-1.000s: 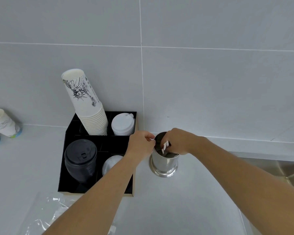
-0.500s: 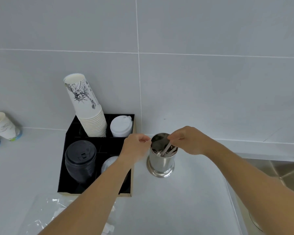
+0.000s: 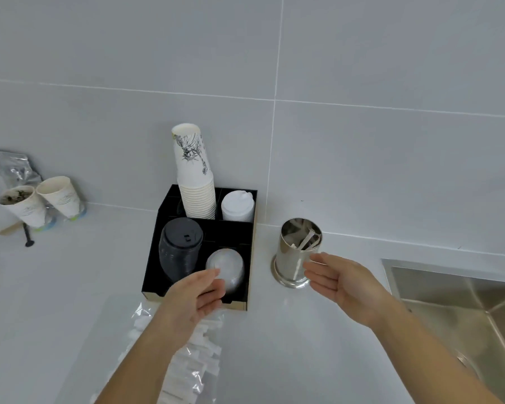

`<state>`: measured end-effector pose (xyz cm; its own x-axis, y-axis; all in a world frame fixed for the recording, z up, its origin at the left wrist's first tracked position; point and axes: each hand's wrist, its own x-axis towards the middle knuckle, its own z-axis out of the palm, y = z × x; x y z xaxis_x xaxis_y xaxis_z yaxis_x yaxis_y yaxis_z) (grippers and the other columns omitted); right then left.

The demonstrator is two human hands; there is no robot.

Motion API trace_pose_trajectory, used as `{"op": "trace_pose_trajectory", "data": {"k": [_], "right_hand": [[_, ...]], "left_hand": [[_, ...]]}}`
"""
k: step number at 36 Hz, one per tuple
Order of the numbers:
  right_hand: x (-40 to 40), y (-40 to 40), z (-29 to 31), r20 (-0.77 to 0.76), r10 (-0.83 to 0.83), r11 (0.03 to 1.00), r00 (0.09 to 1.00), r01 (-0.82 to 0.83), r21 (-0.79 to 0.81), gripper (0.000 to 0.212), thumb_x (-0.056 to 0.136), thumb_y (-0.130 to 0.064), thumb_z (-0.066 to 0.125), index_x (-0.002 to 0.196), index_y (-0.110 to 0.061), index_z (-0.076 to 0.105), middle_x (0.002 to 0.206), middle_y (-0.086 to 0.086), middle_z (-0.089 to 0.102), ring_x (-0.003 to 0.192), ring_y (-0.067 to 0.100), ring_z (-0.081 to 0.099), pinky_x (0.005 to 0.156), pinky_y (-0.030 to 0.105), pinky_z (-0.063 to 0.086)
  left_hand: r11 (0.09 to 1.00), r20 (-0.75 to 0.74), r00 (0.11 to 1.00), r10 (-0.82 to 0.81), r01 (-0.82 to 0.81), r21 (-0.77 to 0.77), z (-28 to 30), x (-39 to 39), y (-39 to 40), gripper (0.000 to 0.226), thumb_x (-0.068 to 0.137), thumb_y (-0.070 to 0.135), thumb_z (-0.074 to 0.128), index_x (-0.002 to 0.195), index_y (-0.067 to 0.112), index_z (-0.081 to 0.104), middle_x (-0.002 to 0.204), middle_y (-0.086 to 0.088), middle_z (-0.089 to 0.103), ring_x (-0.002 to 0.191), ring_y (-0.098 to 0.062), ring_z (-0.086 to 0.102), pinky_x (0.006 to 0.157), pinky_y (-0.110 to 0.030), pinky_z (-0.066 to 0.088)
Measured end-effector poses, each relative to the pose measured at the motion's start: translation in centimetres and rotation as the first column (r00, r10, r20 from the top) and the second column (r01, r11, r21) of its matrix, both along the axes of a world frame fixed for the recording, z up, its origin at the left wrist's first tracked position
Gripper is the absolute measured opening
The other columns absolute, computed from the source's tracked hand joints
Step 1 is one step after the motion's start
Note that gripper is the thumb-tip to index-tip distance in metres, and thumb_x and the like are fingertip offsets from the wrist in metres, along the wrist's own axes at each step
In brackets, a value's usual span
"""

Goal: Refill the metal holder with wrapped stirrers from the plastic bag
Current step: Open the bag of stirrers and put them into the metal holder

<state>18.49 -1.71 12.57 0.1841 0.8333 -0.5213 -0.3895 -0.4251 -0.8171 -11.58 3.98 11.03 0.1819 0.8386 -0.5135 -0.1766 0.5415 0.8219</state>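
The shiny metal holder [image 3: 292, 262] stands upright on the white counter near the wall, with a few wrapped stirrers [image 3: 307, 239] leaning inside it. My right hand [image 3: 340, 279] hovers open just to the right of the holder, empty. My left hand [image 3: 194, 298] is open and empty, held over the front edge of the black organiser. Below it lies the clear plastic bag [image 3: 184, 365] with several white wrapped stirrers [image 3: 206, 342] inside, partly hidden by my left forearm.
A black organiser [image 3: 155, 266] left of the holder carries stacked paper cups [image 3: 194, 176], white lids [image 3: 237, 205], black lids [image 3: 180, 246] and clear lids [image 3: 226, 269]. Two paper cups [image 3: 41, 204] stand far left. A steel sink [image 3: 461, 310] lies at the right.
Both hands have pulled back from the holder's rim and opened; the stirrers stay in the holder. My left hand moved down toward the bag. The view shifted, showing more counter at left.
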Motion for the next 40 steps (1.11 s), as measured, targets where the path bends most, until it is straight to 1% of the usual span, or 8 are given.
{"op": "trace_pose_trajectory", "data": {"k": [9, 16, 22, 25, 29, 36, 38, 40], "right_hand": [[-5.7, -2.6, -3.6, -0.059, -0.036, 0.989, 0.998, 0.027, -0.142, 0.025, 0.094, -0.025, 0.06, 0.107, -0.006, 0.071, 0.105, 0.012, 0.076, 0.097, 0.025, 0.073, 0.08, 0.038, 0.056], [-10.9, -3.7, -7.4, -0.009, -0.008, 0.958, 1.0, 0.005, -0.285, 0.024, 0.094, -0.024, 0.062, 0.109, -0.007, 0.07, 0.108, 0.013, 0.075, 0.104, 0.027, 0.068, 0.082, 0.038, 0.054], [-16.0, -4.4, -10.4, 0.043, 0.0, 0.931, 0.999, 0.016, -0.365, 0.024, 0.089, -0.018, 0.066, 0.11, -0.007, 0.067, 0.11, 0.016, 0.071, 0.103, 0.029, 0.067, 0.078, 0.037, 0.055], [-18.3, -5.0, -11.1, 0.076, 0.023, 0.92, 0.997, 0.009, -0.391, 0.02, 0.089, -0.016, 0.067, 0.106, -0.006, 0.068, 0.106, 0.016, 0.07, 0.1, 0.03, 0.066, 0.08, 0.037, 0.055], [-21.1, -5.6, -11.5, 0.173, 0.158, 0.898, 0.972, -0.069, -0.435, 0.004, 0.083, -0.012, 0.067, 0.085, -0.008, 0.066, 0.076, 0.009, 0.061, 0.069, 0.024, 0.054, 0.067, 0.029, 0.052], [-24.6, -5.8, -13.1, 0.365, 0.177, 0.877, 0.914, 0.022, -0.48, 0.003, 0.08, -0.005, 0.068, 0.078, -0.006, 0.066, 0.055, 0.004, 0.053, 0.048, 0.019, 0.044, 0.05, 0.025, 0.041], [-25.3, -5.9, -13.4, 0.397, 0.187, 0.871, 0.899, 0.036, -0.49, 0.011, 0.078, -0.004, 0.063, 0.068, -0.008, 0.061, 0.053, 0.004, 0.05, 0.05, 0.021, 0.043, 0.053, 0.029, 0.039], [-25.7, -6.0, -13.5, 0.422, 0.177, 0.869, 0.889, 0.06, -0.492, 0.013, 0.078, -0.006, 0.062, 0.065, -0.009, 0.059, 0.054, 0.004, 0.05, 0.052, 0.021, 0.045, 0.054, 0.029, 0.04]], "left_hand": [[0.968, -0.033, 0.975, 0.22, -0.222, -0.118, -3.6, -11.4, -3.7, 0.016, 0.085, 0.023, 0.071, 0.098, 0.015, 0.075, 0.084, -0.003, 0.076, 0.079, -0.02, 0.069, 0.074, -0.034, 0.053], [0.947, -0.218, 0.935, 0.281, -0.307, -0.095, -6.2, -20.0, -4.2, 0.015, 0.09, 0.02, 0.066, 0.1, 0.011, 0.072, 0.093, -0.008, 0.072, 0.088, -0.023, 0.066, 0.075, -0.034, 0.051], [0.953, -0.444, 0.859, 0.257, -0.302, -0.033, -8.7, -25.6, -3.3, 0.004, 0.09, 0.012, 0.067, 0.092, 0.014, 0.069, 0.102, -0.012, 0.069, 0.093, -0.025, 0.063, 0.09, -0.039, 0.047], [0.971, -0.537, 0.822, 0.188, -0.239, -0.026, -9.7, -26.9, -2.6, 0.014, 0.087, 0.012, 0.07, 0.1, 0.015, 0.068, 0.107, -0.01, 0.067, 0.101, -0.026, 0.061, 0.091, -0.039, 0.046], [0.991, -0.592, 0.804, 0.06, -0.121, -0.063, -10.3, -27.4, -1.1, 0.028, 0.086, 0.015, 0.072, 0.113, 0.013, 0.065, 0.108, -0.009, 0.066, 0.103, -0.029, 0.062, 0.093, -0.042, 0.048], [0.994, -0.599, 0.797, -0.079, 0.014, -0.112, -11.2, -26.6, 0.7, 0.021, 0.082, 0.011, 0.073, 0.101, 0.014, 0.065, 0.092, -0.009, 0.068, 0.074, -0.024, 0.063, 0.071, -0.03, 0.05], [0.992, -0.595, 0.796, -0.108, 0.047, -0.118, -11.4, -26.5, 0.9, 0.006, 0.081, 0.006, 0.072, 0.082, 0.011, 0.069, 0.07, -0.004, 0.067, 0.058, -0.019, 0.06, 0.058, -0.025, 0.048], [0.988, -0.613, 0.776, -0.147, 0.086, -0.128, -11.6, -26.4, 0.9, 0.024, 0.08, 0.003, 0.069, 0.059, 0.014, 0.064, 0.048, 0.001, 0.059, 0.042, -0.015, 0.052, 0.047, -0.02, 0.041]]}}
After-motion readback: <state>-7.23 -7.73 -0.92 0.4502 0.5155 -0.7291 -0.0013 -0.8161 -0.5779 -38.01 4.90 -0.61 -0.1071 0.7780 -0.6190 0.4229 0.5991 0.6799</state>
